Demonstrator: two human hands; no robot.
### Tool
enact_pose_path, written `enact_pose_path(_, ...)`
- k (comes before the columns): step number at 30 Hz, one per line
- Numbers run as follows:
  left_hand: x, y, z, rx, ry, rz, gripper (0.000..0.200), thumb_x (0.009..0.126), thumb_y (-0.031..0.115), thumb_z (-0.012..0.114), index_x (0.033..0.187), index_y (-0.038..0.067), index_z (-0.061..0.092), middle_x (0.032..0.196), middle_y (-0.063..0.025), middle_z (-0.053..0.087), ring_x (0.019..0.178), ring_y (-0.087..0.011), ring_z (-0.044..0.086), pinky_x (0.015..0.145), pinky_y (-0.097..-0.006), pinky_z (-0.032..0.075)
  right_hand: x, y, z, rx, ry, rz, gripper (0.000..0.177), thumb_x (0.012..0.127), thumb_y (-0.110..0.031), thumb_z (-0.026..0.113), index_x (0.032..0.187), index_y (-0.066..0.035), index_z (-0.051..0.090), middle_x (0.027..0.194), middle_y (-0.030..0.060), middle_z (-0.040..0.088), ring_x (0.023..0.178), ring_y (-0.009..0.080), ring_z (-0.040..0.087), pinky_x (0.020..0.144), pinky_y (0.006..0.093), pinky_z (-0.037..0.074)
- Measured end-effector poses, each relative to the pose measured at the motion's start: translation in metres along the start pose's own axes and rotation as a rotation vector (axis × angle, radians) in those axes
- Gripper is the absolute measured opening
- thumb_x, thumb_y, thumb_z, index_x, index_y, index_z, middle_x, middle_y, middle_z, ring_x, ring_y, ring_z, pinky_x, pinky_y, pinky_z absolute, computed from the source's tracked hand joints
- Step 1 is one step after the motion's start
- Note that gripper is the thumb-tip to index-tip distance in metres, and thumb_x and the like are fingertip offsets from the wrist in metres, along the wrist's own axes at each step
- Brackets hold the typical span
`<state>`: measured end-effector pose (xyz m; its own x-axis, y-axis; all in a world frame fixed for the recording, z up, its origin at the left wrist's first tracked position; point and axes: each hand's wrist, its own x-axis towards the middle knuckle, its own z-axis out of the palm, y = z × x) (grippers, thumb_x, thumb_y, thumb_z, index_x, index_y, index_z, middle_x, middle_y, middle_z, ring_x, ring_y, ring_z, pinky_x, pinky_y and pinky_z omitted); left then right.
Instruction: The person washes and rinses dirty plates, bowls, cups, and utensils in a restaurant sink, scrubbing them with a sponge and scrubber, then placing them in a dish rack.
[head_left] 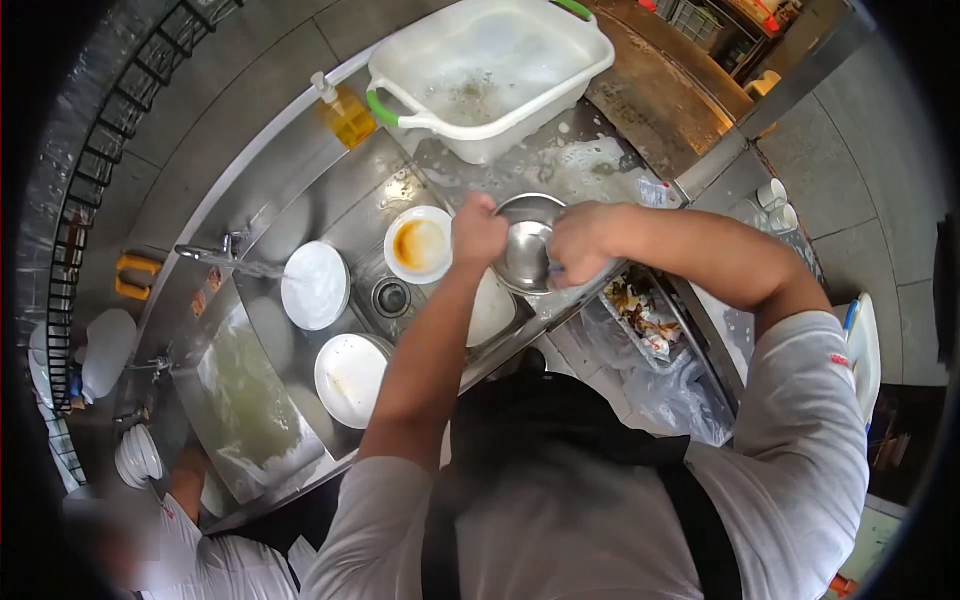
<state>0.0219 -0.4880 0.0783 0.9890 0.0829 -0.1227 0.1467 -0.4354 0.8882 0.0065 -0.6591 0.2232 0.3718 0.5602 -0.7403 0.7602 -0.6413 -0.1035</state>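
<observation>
A round stainless steel bowl [528,250] is tilted between my two hands at the sink's edge. My left hand [480,232] is closed on its left rim, thumb up. Over the right side of the bowl, my right hand [592,243] has its fingers curled down inside; a small bluish bit shows by the fingertips, too small to name. Just left of my left hand, a white plate [419,245] with a brown-orange smear sits in the sink. Behind my left wrist, another pale round dish [490,312] is partly hidden.
Water runs from a tap [205,252] onto white plates [316,286]; more plates [352,380] are stacked nearer. A white tub [480,135] and yellow soap bottle [347,116] stand behind. Food scraps [645,315] fill a bin at right. A co-worker [215,560] is at lower left.
</observation>
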Motion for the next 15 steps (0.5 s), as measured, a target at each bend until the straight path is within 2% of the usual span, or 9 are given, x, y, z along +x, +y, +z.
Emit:
enact_pose_path(2,-0.001,0.022,-0.005,-0.005,0.002,0.002,0.02,0.072,0.008,0.062,0.09,0.002,0.057,0.078,-0.0159,0.062,0.077,-0.0355,0.06,0.072,-0.041,0.047,0.005,0.022,0.014,0.006,-0.06,-0.127,0.033,0.076,-0.029,0.065,0.095,-0.003,0.07,0.095,0.0194,0.069,0.093,0.038,0.066,0.086,0.0464,0.051)
enact_pose_path(4,-0.016,0.022,0.002,0.006,-0.01,-0.006,0.016,0.071,0.005,0.058,0.086,0.001,0.057,0.073,-0.0157,0.061,0.07,-0.0353,0.059,0.069,-0.0404,0.047,0.024,0.033,0.051,0.141,0.155,-0.338,0.032,0.076,-0.025,0.065,0.098,-0.002,0.07,0.095,0.0212,0.069,0.093,0.0388,0.066,0.085,0.0455,0.052)
enact_pose_path(5,-0.021,0.02,0.01,-0.036,0.115,-0.032,0.013,0.071,0.005,0.058,0.084,0.001,0.057,0.074,-0.0165,0.062,0.07,-0.0344,0.058,0.07,-0.0396,0.047,0.026,0.005,0.042,0.062,0.044,-0.126,0.04,0.073,-0.017,0.065,0.11,-0.002,0.067,0.1,0.025,0.068,0.098,0.0387,0.066,0.084,0.0444,0.054)
enact_pose_path(7,-0.023,0.026,0.022,-0.08,0.252,-0.05,0.011,0.072,0.005,0.058,0.082,0.002,0.057,0.075,-0.0173,0.062,0.07,-0.0334,0.057,0.071,-0.0388,0.047,0.061,-0.028,0.057,0.554,0.226,0.229,0.046,0.069,-0.014,0.067,0.113,-0.001,0.064,0.106,0.0272,0.066,0.102,0.0389,0.065,0.084,0.0443,0.055)
enact_pose_path(9,-0.034,0.018,0.014,-0.064,0.199,0.036,0.016,0.072,0.009,0.066,0.073,0.002,0.051,0.067,-0.013,0.054,0.065,-0.0232,0.051,0.064,-0.0357,0.043,0.057,-0.038,0.049,0.65,0.251,0.137,0.044,0.068,-0.011,0.066,0.11,0.0,0.066,0.107,0.0272,0.066,0.105,0.0386,0.064,0.087,0.0445,0.053)
enact_pose_path(10,-0.035,0.014,0.001,-0.05,0.18,0.082,0.023,0.071,0.01,0.069,0.069,0.002,0.048,0.063,-0.0108,0.05,0.062,-0.0181,0.048,0.06,-0.0342,0.041,0.056,-0.025,0.066,0.423,0.226,-0.052,0.04,0.069,-0.01,0.066,0.108,-0.002,0.068,0.103,0.0256,0.067,0.102,0.0376,0.065,0.087,0.0444,0.053)
enact_pose_path(12,-0.007,0.028,-0.044,0.212,-0.357,0.137,0.03,0.072,0.012,0.073,0.068,0.002,0.045,0.063,-0.0103,0.049,0.064,-0.0171,0.046,0.061,-0.0345,0.041,0.057,-0.019,0.062,0.094,0.105,-0.281,0.036,0.07,-0.01,0.067,0.105,-0.003,0.07,0.1,0.0242,0.068,0.101,0.0366,0.066,0.087,0.0443,0.053)
enact_pose_path(14,-0.018,-0.012,0.001,-0.093,0.194,0.117,0.031,0.073,0.014,0.073,0.067,0.003,0.045,0.061,-0.0102,0.048,0.06,-0.0178,0.044,0.057,-0.0376,0.041,0.027,-0.026,0.017,0.091,-0.028,-0.17,0.038,0.07,-0.011,0.069,0.106,-0.001,0.069,0.103,0.023,0.068,0.102,0.0362,0.065,0.086,0.0444,0.052)
enact_pose_path(15,-0.029,-0.018,0.02,-0.137,0.542,0.158,0.031,0.073,0.015,0.074,0.066,0.004,0.046,0.06,-0.0091,0.047,0.057,-0.0171,0.042,0.055,-0.0381,0.04,0.037,-0.025,0.017,0.288,0.148,-0.05,0.038,0.07,-0.01,0.069,0.107,-0.001,0.068,0.104,0.0219,0.069,0.103,0.0361,0.065,0.087,0.0437,0.052)
